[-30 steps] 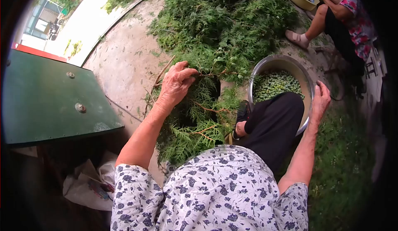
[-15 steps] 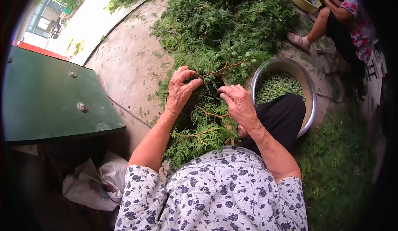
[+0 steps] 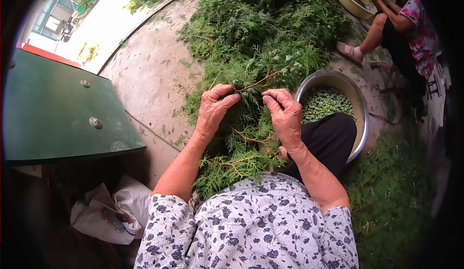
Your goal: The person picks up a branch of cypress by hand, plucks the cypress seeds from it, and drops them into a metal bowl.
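Between finger and thumb, my left hand [image 3: 215, 107] pinches a thin brown branch [image 3: 263, 80] that points up to the right and bears pale green cones [image 3: 286, 68] near its tip. My right hand [image 3: 284, 114] is just right of the branch, thumb and forefinger pressed together; what they hold, if anything, is too small to see. Cut leafy sprigs [image 3: 237, 165] lie below both hands, over my lap. Right of my right hand stands a metal basin [image 3: 363, 102] holding many green cones [image 3: 326, 106], partly hidden by my dark-trousered knee.
A large heap of green branches [image 3: 261, 18] lies ahead. At the upper right a seated person [image 3: 415, 32] works over a yellow basin [image 3: 355, 6]. A green panel [image 3: 58, 109] stands at the left, with a white bag [image 3: 130, 204] below it. Greenery [image 3: 391, 191] covers the lower right.
My right hand has turned more upright and shifted slightly right, its finger and thumb now closer together. The branch in my left hand has moved slightly. The other person's hands have shifted a little.
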Tool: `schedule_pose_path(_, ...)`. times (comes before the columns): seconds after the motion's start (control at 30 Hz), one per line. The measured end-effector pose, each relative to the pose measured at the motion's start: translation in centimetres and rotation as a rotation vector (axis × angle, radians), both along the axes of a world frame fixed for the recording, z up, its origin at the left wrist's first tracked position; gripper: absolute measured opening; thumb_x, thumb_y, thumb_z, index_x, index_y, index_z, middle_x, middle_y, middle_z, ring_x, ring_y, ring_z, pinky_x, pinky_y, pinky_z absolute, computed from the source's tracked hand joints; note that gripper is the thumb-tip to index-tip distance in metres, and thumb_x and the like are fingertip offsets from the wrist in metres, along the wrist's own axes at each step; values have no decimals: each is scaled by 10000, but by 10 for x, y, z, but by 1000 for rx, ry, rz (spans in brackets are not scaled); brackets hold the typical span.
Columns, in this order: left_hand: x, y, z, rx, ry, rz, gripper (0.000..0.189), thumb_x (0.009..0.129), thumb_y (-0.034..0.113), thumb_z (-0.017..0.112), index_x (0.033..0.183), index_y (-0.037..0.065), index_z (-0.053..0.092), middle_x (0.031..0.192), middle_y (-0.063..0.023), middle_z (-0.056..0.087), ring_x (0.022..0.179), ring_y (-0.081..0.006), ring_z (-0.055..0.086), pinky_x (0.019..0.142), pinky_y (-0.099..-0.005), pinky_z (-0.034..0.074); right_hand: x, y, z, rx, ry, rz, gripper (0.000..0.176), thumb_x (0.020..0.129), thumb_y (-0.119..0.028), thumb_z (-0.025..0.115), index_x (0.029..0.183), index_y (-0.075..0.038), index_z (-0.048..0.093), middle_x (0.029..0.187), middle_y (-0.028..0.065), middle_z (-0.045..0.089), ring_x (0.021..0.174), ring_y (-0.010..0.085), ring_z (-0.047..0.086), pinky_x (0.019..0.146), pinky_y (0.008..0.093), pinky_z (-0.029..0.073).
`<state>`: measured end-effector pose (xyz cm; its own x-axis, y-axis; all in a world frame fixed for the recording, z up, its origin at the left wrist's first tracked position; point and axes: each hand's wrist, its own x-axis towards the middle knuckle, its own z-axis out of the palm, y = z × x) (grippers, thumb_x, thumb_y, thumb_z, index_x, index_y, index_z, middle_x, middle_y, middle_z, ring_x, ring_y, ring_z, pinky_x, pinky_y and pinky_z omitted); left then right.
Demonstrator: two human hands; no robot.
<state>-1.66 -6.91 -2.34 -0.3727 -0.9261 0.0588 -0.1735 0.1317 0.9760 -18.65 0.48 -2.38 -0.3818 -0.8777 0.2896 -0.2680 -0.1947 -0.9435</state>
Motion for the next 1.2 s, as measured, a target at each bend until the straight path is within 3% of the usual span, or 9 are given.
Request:
schedule_pose_path(0.17,-3,3,2,-39,-86,-29,236,735,138,690,911,-14,646,787,-54,584,767,-142,552,705,-264,428,6,-7,24,-230,171,8,146,738,28,643,877,-10,619,836,76,581,750,193,579,655,266,464)
schedule_pose_path(0.23,-7,5,5,-115,-124,-2,190,746,156,694,821,-10,641,717,-21,518,716,-111,488,652,-246,383,7,-14,25,-248,211,39,175,714,31,641,883,-6,614,828,96,574,749,239,576,657,300,467)
schedule_pose_path(0.5,-11,5,-2,-330,-267,-26,223,735,215,703,795,8,644,623,-60,480,625,-180,441,588,-321,344,4,-31,13,-34,345,169,201,693,-22,634,894,-17,625,807,107,552,792,270,548,701,347,446)
schedule_pose_path(0.67,-13,4,-6,-377,-443,-19,231,718,332,672,821,127,699,656,-30,578,687,-206,520,667,-340,353,1,-31,8,-7,241,217,136,727,-32,629,861,-14,622,797,109,541,763,274,539,683,355,440)
schedule_pose_path(0.77,-18,5,-7,-456,-357,3,206,707,237,686,807,58,677,607,-74,541,613,-217,497,599,-340,370,5,-25,8,0,308,95,99,741,-39,628,835,-8,614,765,111,532,749,268,538,665,358,432)
schedule_pose_path(0.87,-20,5,-10,-500,-404,-10,204,705,253,687,806,75,681,600,-62,541,608,-218,494,600,-341,370,5,-22,7,-63,479,39,77,745,-40,627,808,-2,604,749,118,526,750,274,536,662,365,424)
schedule_pose_path(1.0,-22,7,-5,-514,-448,-39,199,710,269,681,803,93,686,595,-49,541,603,-222,487,595,-343,363,-12,-23,11,152,244,199,67,758,-38,606,810,2,601,738,127,520,688,272,534,618,353,419)
schedule_pose_path(1.1,-23,8,-8,-573,-554,-34,213,714,247,688,831,68,688,637,-60,585,628,-218,519,615,-338,394,-17,-18,21,52,476,177,69,773,-46,598,826,-4,614,725,120,517,652,238,540,592,340,418)
schedule_pose_path(1.2,-16,2,-11,-325,-406,-3,287,731,191,703,932,-9,661,804,-100,652,726,-182,592,690,-297,455,-32,-13,43,130,285,186,94,813,-50,578,884,3,610,764,90,554,681,182,568,593,300,446)
